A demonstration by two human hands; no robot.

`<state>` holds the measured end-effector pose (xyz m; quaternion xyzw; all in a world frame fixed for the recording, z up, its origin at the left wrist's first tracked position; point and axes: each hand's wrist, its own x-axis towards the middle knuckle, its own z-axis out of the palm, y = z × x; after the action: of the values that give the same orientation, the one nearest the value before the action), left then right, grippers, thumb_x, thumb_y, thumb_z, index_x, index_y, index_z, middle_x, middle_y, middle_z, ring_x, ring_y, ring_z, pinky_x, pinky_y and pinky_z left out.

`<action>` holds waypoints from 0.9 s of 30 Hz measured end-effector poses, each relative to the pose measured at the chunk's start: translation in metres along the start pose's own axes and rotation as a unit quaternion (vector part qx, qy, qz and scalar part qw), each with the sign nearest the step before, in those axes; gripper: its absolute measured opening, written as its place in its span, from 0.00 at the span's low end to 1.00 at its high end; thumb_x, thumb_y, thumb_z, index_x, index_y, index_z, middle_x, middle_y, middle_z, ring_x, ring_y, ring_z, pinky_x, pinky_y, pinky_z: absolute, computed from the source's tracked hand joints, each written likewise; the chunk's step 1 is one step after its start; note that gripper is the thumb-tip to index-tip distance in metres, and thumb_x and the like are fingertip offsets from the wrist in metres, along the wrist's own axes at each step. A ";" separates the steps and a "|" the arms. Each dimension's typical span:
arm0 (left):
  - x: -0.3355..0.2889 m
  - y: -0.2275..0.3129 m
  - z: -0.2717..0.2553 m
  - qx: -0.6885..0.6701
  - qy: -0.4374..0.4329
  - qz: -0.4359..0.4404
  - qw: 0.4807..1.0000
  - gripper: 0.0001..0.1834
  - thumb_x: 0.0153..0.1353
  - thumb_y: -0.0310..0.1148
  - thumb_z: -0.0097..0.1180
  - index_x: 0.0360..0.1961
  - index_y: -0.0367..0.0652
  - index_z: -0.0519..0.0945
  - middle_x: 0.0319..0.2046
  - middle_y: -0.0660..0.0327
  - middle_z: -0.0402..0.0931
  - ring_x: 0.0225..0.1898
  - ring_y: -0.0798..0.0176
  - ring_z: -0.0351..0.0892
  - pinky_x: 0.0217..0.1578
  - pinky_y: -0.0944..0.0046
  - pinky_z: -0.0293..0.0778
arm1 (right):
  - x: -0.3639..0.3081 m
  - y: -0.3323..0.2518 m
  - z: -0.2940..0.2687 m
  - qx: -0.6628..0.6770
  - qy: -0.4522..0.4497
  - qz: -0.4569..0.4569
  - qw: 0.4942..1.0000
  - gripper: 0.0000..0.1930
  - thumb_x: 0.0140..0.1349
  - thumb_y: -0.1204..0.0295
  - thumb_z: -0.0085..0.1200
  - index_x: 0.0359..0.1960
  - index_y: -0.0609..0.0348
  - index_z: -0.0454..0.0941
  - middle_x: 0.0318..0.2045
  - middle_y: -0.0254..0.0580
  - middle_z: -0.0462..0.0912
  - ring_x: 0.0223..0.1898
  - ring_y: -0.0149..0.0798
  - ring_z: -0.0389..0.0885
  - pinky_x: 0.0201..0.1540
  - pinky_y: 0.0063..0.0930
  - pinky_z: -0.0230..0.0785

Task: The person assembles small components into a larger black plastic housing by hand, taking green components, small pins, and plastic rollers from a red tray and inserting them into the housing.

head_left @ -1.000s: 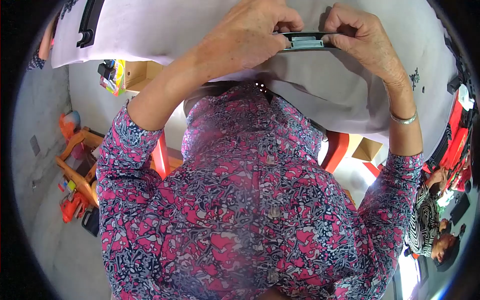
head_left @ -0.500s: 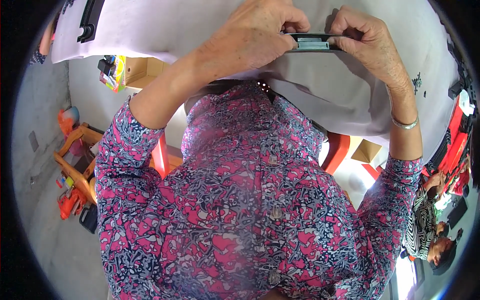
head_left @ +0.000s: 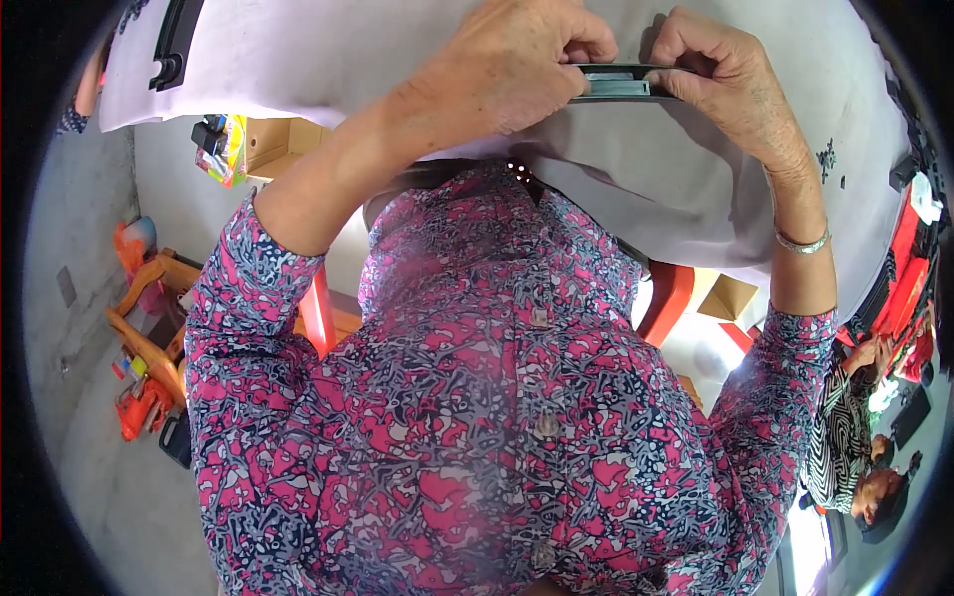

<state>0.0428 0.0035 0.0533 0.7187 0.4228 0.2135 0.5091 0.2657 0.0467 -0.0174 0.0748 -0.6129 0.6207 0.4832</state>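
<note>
Above the pale cloth-covered table [head_left: 636, 159], both hands grip a narrow dark strip-shaped part [head_left: 621, 69] with a pale grey-green bar [head_left: 618, 87] set along its middle. My left hand [head_left: 522, 70] pinches its left end between curled fingers and thumb. At the right end, my right hand [head_left: 711, 74] does the same, thumb against the near side. The fingers cover both ends of the part, so its full shape is hidden. Farther left on the table lies a long black plastic piece [head_left: 177, 50] with a notched end.
Small black bits [head_left: 827, 159] lie on the table to the right, near a row of black parts [head_left: 899, 129] along its edge. An open cardboard box [head_left: 283, 144] stands below the left edge. A wooden rack [head_left: 149, 308] is at far left. Another person [head_left: 845, 447] sits at right.
Both hands keep their hold on the dark strip. The pale bar appears shifted very slightly left, and the whole view has moved a little.
</note>
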 end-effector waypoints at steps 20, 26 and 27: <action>0.011 -0.015 -0.001 -0.021 -0.055 0.021 0.998 0.12 0.54 0.25 0.59 0.40 0.33 0.83 0.30 0.54 0.76 0.31 0.56 0.77 0.34 0.57 0.71 | 0.021 -0.043 0.016 -0.200 0.000 0.246 0.948 0.06 0.55 0.81 0.59 0.29 0.64 0.73 0.27 0.32 0.74 0.29 0.26 0.69 0.33 0.23 0.64; 0.018 -0.008 0.009 -0.038 -0.051 0.027 0.998 0.11 0.56 0.24 0.58 0.40 0.32 0.83 0.29 0.53 0.76 0.31 0.59 0.77 0.33 0.59 0.71 | -0.005 -0.007 -0.005 -0.084 -0.017 0.010 0.996 0.06 0.56 0.80 0.60 0.29 0.63 0.74 0.26 0.31 0.73 0.29 0.25 0.68 0.33 0.23 0.63; 0.017 -0.007 0.008 -0.032 -0.046 0.027 0.998 0.10 0.57 0.24 0.58 0.40 0.32 0.83 0.29 0.53 0.76 0.31 0.60 0.78 0.33 0.60 0.71 | -0.005 -0.006 -0.005 -0.085 -0.017 0.009 0.996 0.06 0.56 0.80 0.60 0.29 0.63 0.74 0.26 0.31 0.73 0.29 0.25 0.68 0.33 0.23 0.63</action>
<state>0.0556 0.0142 0.0412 0.7219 0.3727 0.2074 0.5449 0.2751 0.0473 -0.0179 0.0383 -0.6722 0.5690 0.4721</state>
